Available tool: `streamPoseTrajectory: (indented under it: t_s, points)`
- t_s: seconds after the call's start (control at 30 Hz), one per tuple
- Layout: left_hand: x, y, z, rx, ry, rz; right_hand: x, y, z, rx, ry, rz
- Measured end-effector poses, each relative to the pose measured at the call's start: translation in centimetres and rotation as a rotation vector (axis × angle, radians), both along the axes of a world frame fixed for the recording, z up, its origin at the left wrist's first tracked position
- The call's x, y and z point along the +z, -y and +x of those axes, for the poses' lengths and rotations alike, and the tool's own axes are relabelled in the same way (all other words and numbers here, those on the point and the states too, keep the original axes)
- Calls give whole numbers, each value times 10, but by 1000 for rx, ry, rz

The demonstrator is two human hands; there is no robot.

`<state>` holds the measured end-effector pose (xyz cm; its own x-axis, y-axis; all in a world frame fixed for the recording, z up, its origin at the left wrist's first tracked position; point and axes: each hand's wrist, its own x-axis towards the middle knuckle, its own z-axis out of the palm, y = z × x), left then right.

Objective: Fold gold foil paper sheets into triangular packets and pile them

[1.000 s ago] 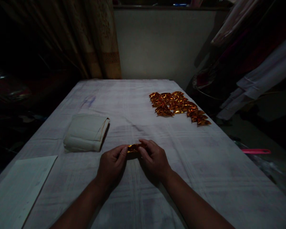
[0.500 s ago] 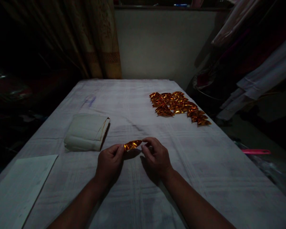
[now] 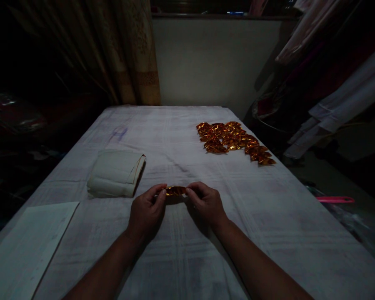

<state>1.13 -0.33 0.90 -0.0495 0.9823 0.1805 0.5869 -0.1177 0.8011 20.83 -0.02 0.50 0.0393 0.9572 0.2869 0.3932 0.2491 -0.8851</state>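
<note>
A shiny gold foil piece [image 3: 176, 191], narrow and crinkled, stretches level between my two hands just above the cloth-covered table. My left hand [image 3: 146, 208] pinches its left end between thumb and fingers. At the other end, my right hand [image 3: 206, 204] has thumb and forefinger closed on the tip. Further back on the right lies a cluster of similar gold foil pieces [image 3: 234, 139], several of them pressed close together. Dim light hides whether anything is wrapped inside the foil.
A folded pale paper packet [image 3: 112, 173] lies left of my hands. Nearer me is a flat white sheet [image 3: 28, 246]. The checked cloth [image 3: 187, 258] covers the table. Beyond the right edge are a pink handle [image 3: 336, 199] and hanging clothes [image 3: 346, 100]; a curtain [image 3: 137, 62] hangs behind.
My right thumb has closed on the foil piece's right end. The left fingers have shifted up around the left end, and the foil has turned more level.
</note>
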Motion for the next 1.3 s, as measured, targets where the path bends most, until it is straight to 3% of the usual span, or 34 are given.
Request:
streamPoseTrajectory:
  t_s: [0.27,0.43,0.57,0.7,0.93,1.07,1.3]
  points:
    - [-2,-1,-1,-134,29,38,-4,-1,7,-8,128,84]
    - [-5,-5,-2,-105,-26,-20,-1,-6,22,-90,105,77]
    - [-5,-5,-2,-107,-4,-44,9,-12,61,-250,78,51]
    - [-4,-3,-2,-108,13,-46,13,-14,125,-442,143,29]
    - [-2,-2,-1,-92,-22,-33,-7,-17,233,-855,221,-21]
    - [-1,-2,0,-84,-61,-24,-14,-20,258,-923,263,-38]
    - [-6,-4,-2,-85,-90,-42,-26,-30,270,-952,341,-51]
